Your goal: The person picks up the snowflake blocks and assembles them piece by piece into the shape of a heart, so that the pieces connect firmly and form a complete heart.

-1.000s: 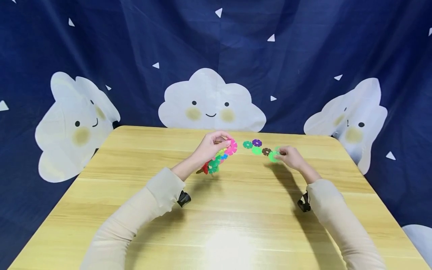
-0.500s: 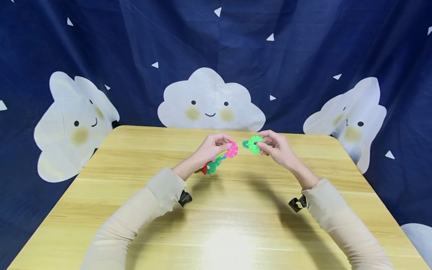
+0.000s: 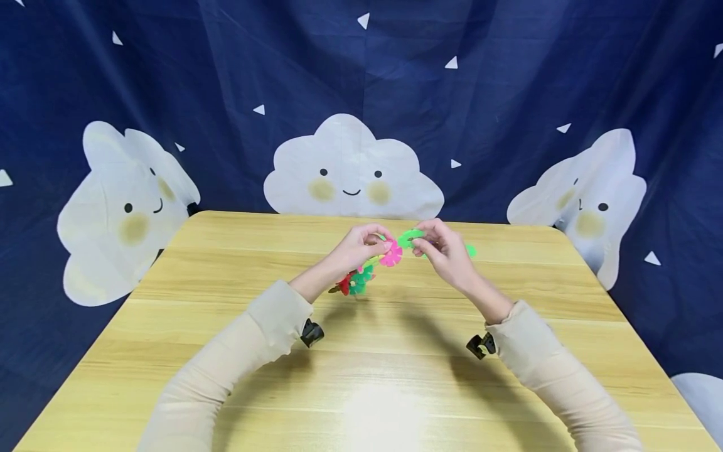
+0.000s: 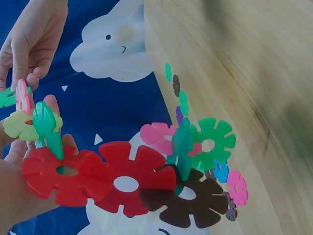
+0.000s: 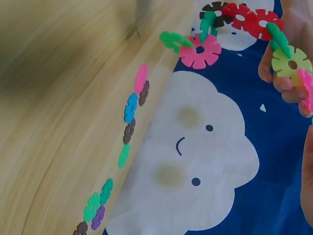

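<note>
My left hand pinches the pink notched disc at one end of a chain of flower-shaped interlocking discs. In the left wrist view, a yellow disc, a teal disc, two red discs and a brown disc follow along it. Farther on come a pink disc and a green disc. My right hand pinches a single green disc by its edge, right beside the pink one. Whether their notches engage, I cannot tell.
Loose discs lie in a row on the wooden table near its far edge, including a blue disc, a purple disc and a green disc. A dark blue cloud-print curtain hangs behind.
My right hand has picked up a green disc from the right of the row and carried it left to the pink disc. The left hand has barely moved.
</note>
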### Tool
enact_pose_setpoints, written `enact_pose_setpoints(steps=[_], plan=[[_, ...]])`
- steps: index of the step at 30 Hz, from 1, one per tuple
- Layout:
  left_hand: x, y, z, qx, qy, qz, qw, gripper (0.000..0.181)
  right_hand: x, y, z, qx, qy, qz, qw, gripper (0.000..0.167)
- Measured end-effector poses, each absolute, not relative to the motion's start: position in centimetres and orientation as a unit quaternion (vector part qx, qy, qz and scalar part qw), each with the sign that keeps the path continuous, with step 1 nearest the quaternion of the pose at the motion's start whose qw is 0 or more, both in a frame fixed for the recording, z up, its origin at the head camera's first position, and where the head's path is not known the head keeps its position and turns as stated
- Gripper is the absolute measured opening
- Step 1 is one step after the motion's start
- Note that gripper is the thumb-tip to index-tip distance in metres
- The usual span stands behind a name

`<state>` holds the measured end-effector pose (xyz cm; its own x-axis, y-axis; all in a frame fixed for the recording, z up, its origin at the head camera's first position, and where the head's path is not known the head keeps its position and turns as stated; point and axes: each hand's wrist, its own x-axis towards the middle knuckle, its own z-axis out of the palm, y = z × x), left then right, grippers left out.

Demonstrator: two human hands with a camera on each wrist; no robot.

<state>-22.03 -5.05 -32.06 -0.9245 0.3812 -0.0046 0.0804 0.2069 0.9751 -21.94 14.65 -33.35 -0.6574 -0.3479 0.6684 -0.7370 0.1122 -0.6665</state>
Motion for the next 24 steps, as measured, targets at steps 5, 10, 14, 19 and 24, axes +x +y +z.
enact_pose_setpoints(steps=[5,10,14,19,24], plan=[[-22.0,-4.8,-31.7,0.141,0.764,0.615,0.134,0.017,-21.8,14.5,-33.4,0.380,-0.714,0.558,0.187,0.017],[-22.0,-4.7,-31.3,0.121,0.756,0.623,0.164,0.016,-21.7,14.3,-33.3,0.402,-0.703,0.550,0.205,0.021],[-21.8,-4.8,-30.9,0.112,0.752,0.625,0.179,0.015,-21.7,13.9,-33.3,0.425,-0.699,0.526,0.231,0.023],[-21.7,-5.2,-30.6,0.114,0.746,0.632,0.176,0.013,-21.7,13.3,-33.4,0.446,-0.689,0.513,0.250,0.025],[-21.8,-5.3,-30.5,0.115,0.740,0.642,0.166,0.013,-22.0,12.8,-33.3,0.458,-0.684,0.500,0.270,0.027]])
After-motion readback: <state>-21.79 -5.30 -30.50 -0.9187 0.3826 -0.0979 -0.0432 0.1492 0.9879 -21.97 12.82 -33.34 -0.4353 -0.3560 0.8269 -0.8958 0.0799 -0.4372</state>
